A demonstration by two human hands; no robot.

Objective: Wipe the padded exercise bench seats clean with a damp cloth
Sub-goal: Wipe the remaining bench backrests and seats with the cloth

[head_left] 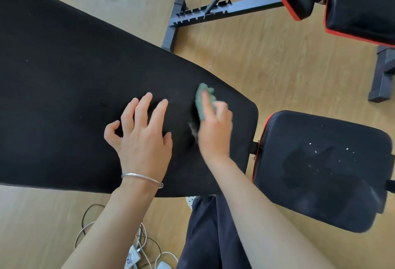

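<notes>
The right hand (214,127) is gripping a green cloth (204,100) near the right end of the bench pad (64,87), the left hand (141,134) lying flat, fingers spread. Specks, perhaps dust, are dotting the neighbouring seat (320,200).

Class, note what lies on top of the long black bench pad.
The left hand, fingers spread, and the right hand holding a green cloth. A whitish smear shows between them. The pad beneath hands and cloth is covered.
</notes>
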